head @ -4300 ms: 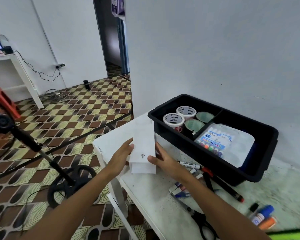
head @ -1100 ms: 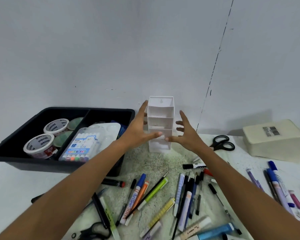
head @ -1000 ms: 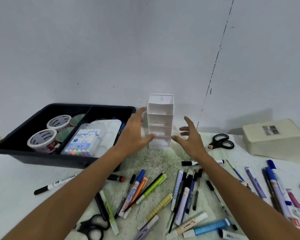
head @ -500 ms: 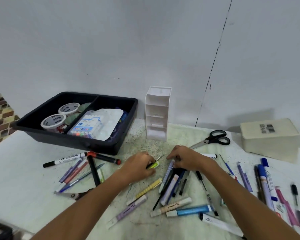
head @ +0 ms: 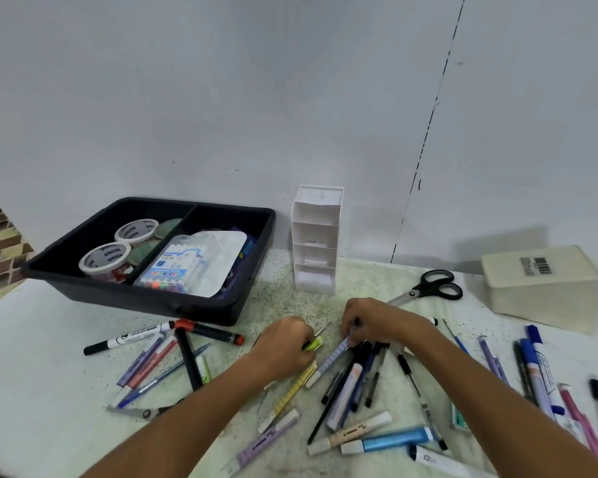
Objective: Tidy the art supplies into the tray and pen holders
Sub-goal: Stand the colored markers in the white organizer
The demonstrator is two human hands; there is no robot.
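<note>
- Pens lie loose across the speckled white bench (head: 42, 391), none yet in the white tiered plastic pen holder (head: 314, 243) just beyond both hands.
- Left hand (head: 283, 346) curls round a lime-green pen (head: 314, 343); right hand (head: 377, 324) pinches a checked blue pen (head: 332, 357).
- Best lifted tip-clear of neighbours, since smooth round barrels probably roll.
- Black divided plastic tray (head: 83, 288) already holds tape rolls.

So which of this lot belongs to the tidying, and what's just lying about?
Job:
- black tray
- white pen holder
- loose pens
- left hand, gripping a green pen
- right hand, on a blue checked pen

Lying about:
- cream box
</note>
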